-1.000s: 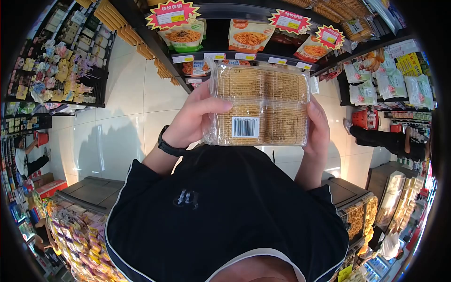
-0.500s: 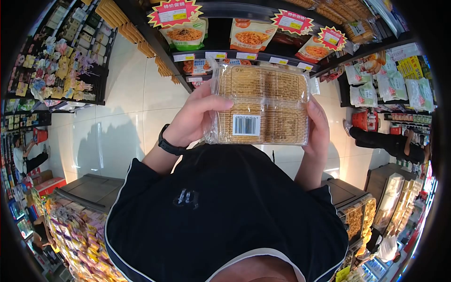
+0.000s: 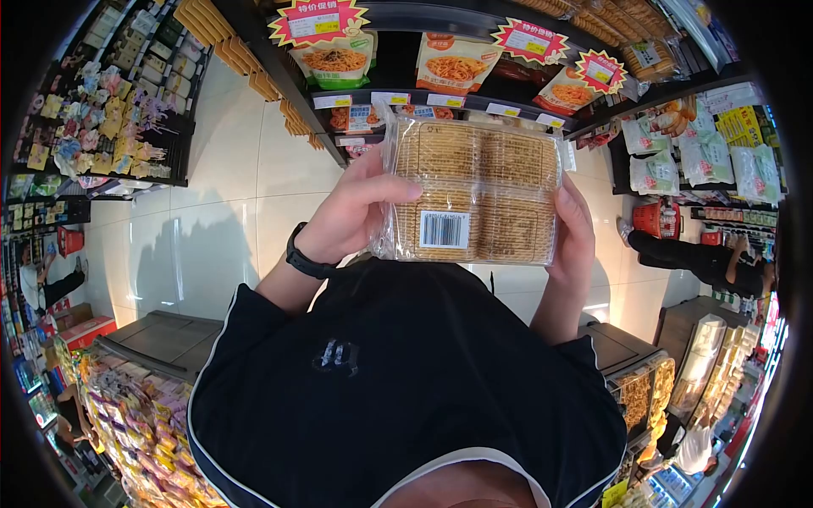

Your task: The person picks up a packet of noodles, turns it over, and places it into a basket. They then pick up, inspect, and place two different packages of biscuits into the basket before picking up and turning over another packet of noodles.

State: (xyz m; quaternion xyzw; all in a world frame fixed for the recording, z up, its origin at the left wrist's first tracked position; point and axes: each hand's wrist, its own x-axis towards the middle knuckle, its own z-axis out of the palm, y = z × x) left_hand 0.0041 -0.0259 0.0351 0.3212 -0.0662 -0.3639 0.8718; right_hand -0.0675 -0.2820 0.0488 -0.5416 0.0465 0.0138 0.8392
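Note:
Between both hands is a clear plastic pack of biscuits point(image 3: 518, 222), its thin biscuits stacked on edge in several sections. A white barcode label sits on its lower left part, facing me. My left hand point(image 3: 360, 199), with a black band on the wrist, grips the left side, thumb lying across the front and the other fingers mostly hidden behind. On the right edge, my right hand point(image 3: 574, 224) holds the pack with its thumb along the side; its other fingers are largely out of sight. The pack is in front of my chest, before a shelf.
Ahead, a dark shelf holds noodle pouches point(image 3: 457, 66) under red starburst price signs point(image 3: 318, 20). Hanging goods point(image 3: 110, 127) stand at the left, and white-green packets point(image 3: 707, 157) at the right. A person in dark trousers point(image 3: 677, 252) stands right, near a red basket point(image 3: 656, 218).
The pack has shifted very slightly in my hands, its lower edge a touch lower. Both hands keep their hold.

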